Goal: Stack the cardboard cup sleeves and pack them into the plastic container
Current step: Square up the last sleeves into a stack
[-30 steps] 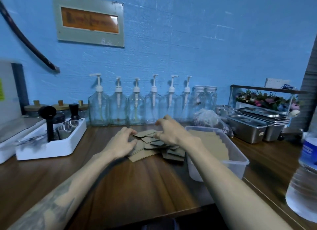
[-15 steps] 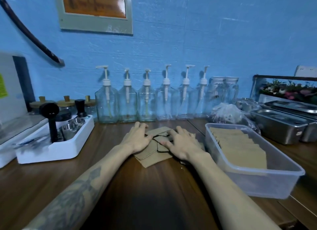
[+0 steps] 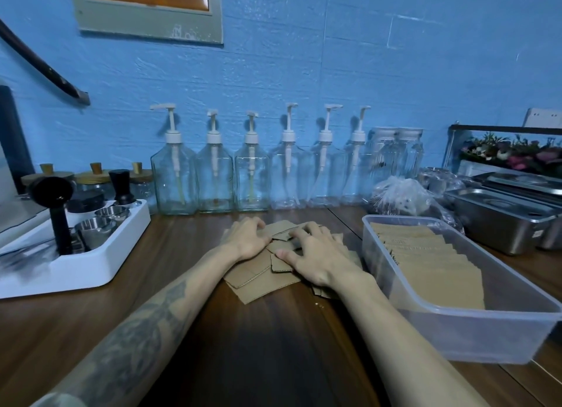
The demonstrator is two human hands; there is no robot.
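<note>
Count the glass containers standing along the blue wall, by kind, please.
Pump bottles: 6
Bottles without a pump: 2
Jars with wooden lids: 3
Total: 11

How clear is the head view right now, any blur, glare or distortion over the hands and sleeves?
Head view: dim, bluish light; left hand, right hand and loose sleeves read sharp, no glare. Wide-angle bending stretches the container and forearms; far edges look soft.

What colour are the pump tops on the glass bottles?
White, on all six pump tops, clearest in the head view.
</note>
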